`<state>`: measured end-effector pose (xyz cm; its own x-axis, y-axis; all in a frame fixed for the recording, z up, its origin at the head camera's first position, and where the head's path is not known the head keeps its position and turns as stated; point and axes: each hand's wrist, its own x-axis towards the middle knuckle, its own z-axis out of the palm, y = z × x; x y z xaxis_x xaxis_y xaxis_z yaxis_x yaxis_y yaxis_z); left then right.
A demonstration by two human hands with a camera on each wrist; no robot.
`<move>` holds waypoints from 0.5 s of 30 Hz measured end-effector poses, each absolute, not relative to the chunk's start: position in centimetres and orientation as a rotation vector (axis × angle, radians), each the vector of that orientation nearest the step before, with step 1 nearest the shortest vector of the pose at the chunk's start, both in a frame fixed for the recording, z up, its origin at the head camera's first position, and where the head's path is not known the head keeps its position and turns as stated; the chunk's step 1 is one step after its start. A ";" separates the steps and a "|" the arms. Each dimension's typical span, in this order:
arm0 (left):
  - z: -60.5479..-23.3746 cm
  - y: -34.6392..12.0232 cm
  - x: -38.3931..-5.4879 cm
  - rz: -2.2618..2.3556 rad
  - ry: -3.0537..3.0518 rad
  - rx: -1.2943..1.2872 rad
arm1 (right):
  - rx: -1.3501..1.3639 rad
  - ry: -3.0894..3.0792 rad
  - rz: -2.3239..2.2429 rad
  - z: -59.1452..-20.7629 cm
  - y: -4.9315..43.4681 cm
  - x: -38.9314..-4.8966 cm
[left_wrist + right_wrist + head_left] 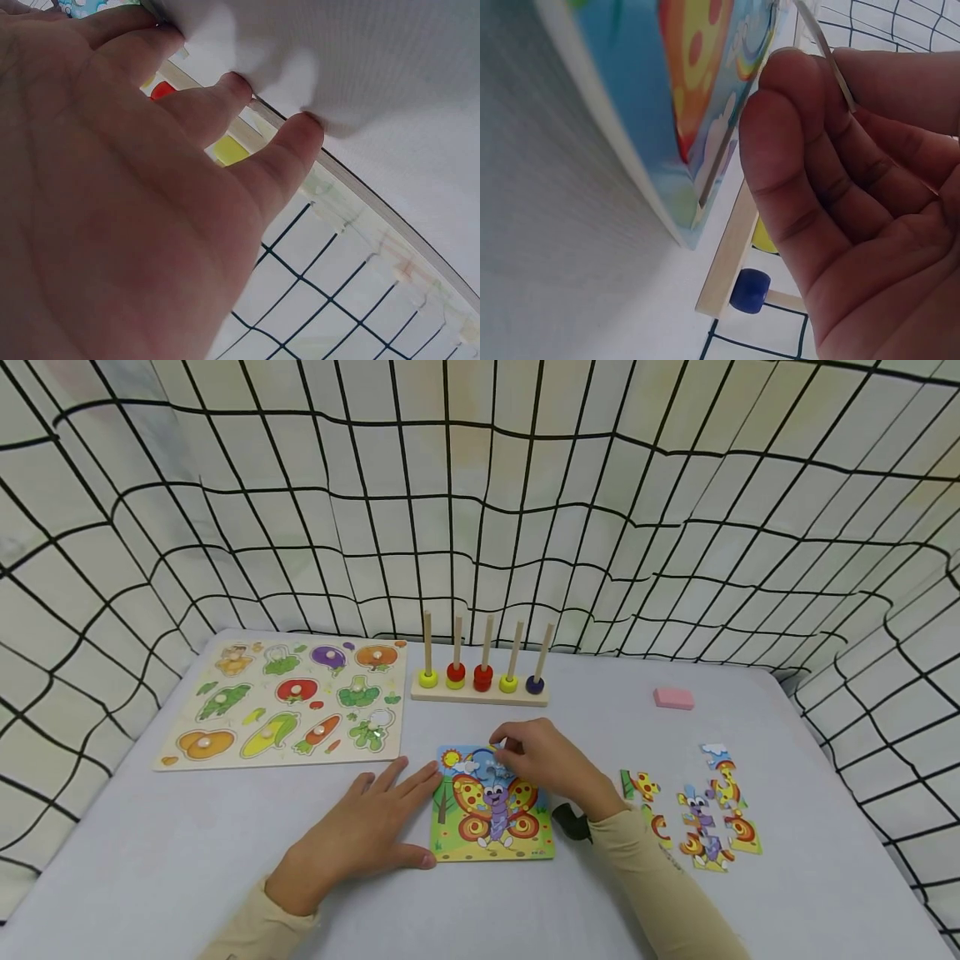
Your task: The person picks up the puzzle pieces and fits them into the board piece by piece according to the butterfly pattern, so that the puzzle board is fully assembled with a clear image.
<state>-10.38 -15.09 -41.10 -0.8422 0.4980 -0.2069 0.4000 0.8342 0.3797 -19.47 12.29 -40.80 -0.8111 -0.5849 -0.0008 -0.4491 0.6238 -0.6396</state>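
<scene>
A square butterfly jigsaw puzzle (pixel 498 827) lies on the white table in front of the person. Beside its left edge the left hand (pixel 367 827) rests with fingers spread, its index fingertip at the board's upper left and the thumb near the lower left corner. Over the upper right part of the board is the right hand (pixel 540 760). Its thumb and fingers pinch a thin puzzle piece (pixel 826 52), seen edge-on in the right wrist view; the piece's picture is hidden there.
Loose butterfly puzzle pieces (pixel 726 793) lie to the right. A pink block (pixel 674 698) sits behind them. At the back stands a wooden peg rack (pixel 480 697) with coloured rings. A vegetable peg puzzle (pixel 247 710) lies at the back left. Black netting (pixel 480 497) rises around the table.
</scene>
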 end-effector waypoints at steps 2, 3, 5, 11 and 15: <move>-41.1 -15.0 -10.4 0.471 2.714 0.683 | -0.845 2.647 -0.940 -40.8 12.2 -19.4; -41.1 -15.0 -10.4 0.472 2.712 0.684 | -0.842 2.650 -0.933 -40.8 12.2 -19.4; -41.0 -15.0 -10.4 0.473 2.710 0.682 | -0.832 2.660 -0.913 -40.9 12.1 -19.4; -41.0 -15.0 -10.4 0.476 2.710 0.686 | -0.767 2.686 -0.847 -40.9 11.9 -19.3; -41.0 -14.9 -10.4 0.469 2.713 0.674 | -0.726 2.690 -0.808 -40.9 11.8 -19.3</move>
<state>-10.40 -14.95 -41.00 -0.8428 0.4944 -0.2128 0.3942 0.8361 0.3814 -19.29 11.75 -40.91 -0.8478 -0.5237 -0.0837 -0.3909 0.7236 -0.5688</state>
